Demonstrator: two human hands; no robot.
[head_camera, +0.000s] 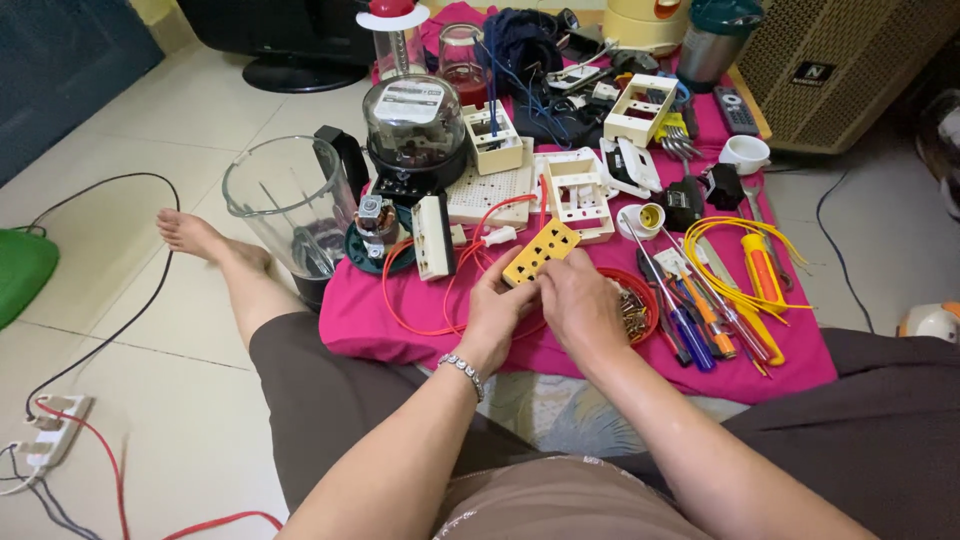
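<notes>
Both hands meet at the near edge of the pink cloth (780, 370): the left hand (497, 312) closed around the lower end of a yellow socket strip (541, 252), the right hand (583, 305) pinching beside it, what it pinches hidden. The red screw bowl (645, 290) sits just right. Better to brace the strip flat and keep the red wire (420, 325) clear of the fingers.

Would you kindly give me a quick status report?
Both hands, left and right, grip the yellow socket block. Red wire loops beside. Screw dish by right hand.
</notes>
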